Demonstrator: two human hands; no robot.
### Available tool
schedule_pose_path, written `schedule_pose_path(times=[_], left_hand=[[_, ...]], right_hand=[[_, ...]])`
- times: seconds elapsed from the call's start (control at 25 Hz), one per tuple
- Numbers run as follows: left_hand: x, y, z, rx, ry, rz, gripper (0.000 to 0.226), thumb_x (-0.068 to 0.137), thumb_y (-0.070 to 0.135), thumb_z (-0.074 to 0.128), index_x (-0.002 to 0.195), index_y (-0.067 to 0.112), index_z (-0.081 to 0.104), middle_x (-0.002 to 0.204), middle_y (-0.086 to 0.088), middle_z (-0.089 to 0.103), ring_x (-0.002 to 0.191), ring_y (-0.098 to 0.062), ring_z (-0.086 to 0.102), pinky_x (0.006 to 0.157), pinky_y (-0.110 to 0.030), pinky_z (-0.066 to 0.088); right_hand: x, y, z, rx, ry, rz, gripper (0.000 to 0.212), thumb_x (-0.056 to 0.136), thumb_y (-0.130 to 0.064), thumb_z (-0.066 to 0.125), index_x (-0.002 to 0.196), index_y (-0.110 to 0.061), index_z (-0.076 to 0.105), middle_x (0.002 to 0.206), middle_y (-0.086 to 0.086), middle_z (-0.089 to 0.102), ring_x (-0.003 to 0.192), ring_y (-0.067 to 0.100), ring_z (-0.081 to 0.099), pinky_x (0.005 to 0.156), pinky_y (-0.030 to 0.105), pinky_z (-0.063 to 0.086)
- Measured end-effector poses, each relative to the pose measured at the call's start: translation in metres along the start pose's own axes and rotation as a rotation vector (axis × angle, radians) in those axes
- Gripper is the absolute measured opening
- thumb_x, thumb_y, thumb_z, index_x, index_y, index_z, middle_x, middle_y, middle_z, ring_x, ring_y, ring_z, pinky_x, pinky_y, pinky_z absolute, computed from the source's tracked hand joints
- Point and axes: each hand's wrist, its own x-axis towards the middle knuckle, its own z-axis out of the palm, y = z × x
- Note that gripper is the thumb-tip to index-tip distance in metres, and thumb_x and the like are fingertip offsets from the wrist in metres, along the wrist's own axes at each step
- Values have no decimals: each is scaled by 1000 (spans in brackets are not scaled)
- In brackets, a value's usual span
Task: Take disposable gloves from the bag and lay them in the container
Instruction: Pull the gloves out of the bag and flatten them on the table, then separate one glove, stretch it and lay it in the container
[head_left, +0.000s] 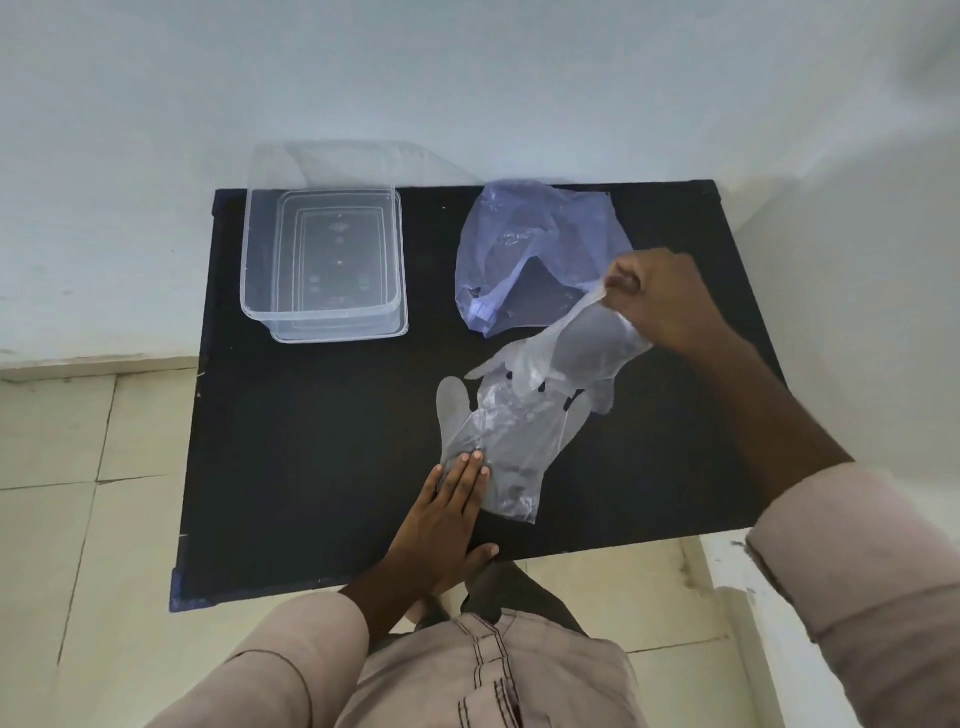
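In the head view, a clear glove (587, 345) was pinched by its cuff in the closed right hand (660, 301), just beside the bag (524, 244). Another glove (498, 441), nearer than the bag on the tabletop (322, 441), was pressed flat under the open left hand (447, 525). The container (322, 260) was seen well left of the bag.

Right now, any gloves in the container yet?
No, the clear container is empty; both gloves are out over the black table.

Two gloves (524, 410), one bag (519, 249), one container (322, 260), one lid (332, 161).
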Motion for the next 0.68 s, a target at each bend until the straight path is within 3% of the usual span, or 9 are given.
schedule_pose_path(times=[0.08, 0.2, 0.28, 0.32, 0.4, 0.48, 0.56, 0.68], left_hand=[[0, 0, -5, -2, -26, 4, 90, 90, 69, 28, 153, 10, 1, 162, -14, 1, 149, -32, -1, 118, -51, 1], [0, 2, -24, -51, -103, -1, 88, 93, 61, 31, 152, 11, -12, 158, -9, -22, 149, -30, -13, 119, -47, -8], [-1, 7, -56, -199, -135, -28, 81, 96, 51, 39, 153, 10, -1, 163, -10, -7, 150, -29, -2, 120, -49, 5], [0, 8, -75, -310, -88, -43, 73, 97, 45, 44, 152, 11, 13, 163, -10, 9, 149, -28, 13, 119, -47, 17], [1, 12, -123, -508, 153, -90, 50, 95, 37, 52, 140, 17, 43, 147, -4, 43, 131, -17, 45, 109, -35, 38], [2, 17, -177, -608, 507, -115, 36, 90, 38, 60, 123, 23, 58, 126, 2, 59, 107, -9, 58, 93, -30, 50], [5, 24, -228, -668, 768, -63, 40, 81, 41, 68, 116, 23, 62, 119, 2, 61, 96, -10, 62, 83, -31, 54], [12, 29, -282, -708, 838, -12, 64, 71, 43, 76, 127, 19, 56, 128, -3, 55, 103, -15, 59, 84, -29, 52]], right_hand=[[5, -2, -13, -48, 5, -8, 23, 92, -21, 61, 101, -2, 68, 87, 6, 62, 78, 17, 55, 76, 24, 38], [11, -5, -29, -69, 17, -22, 24, 93, -23, 60, 101, -3, 68, 100, 16, 70, 83, 24, 61, 78, 25, 38], [11, -10, -39, -76, 19, -33, 21, 92, -23, 60, 97, -4, 69, 96, 16, 70, 78, 20, 57, 76, 25, 37], [11, -14, -43, -81, 20, -43, 20, 91, -23, 61, 94, -5, 69, 91, 14, 69, 76, 20, 56, 75, 25, 37], [8, -24, -52, -74, 23, -84, 17, 87, -22, 64, 80, -6, 67, 77, 10, 65, 68, 20, 56, 69, 26, 38], [3, -36, -63, -72, 28, -113, 18, 81, -17, 68, 69, -5, 64, 66, 8, 64, 63, 21, 58, 61, 30, 41], [-4, -50, -72, -75, 28, -119, 15, 77, -15, 68, 64, -7, 64, 60, 6, 62, 61, 23, 59, 56, 30, 40], [-15, -72, -81, -126, 22, -160, 18, 75, -13, 67, 59, -9, 59, 59, 8, 61, 56, 22, 53, 48, 24, 32]])
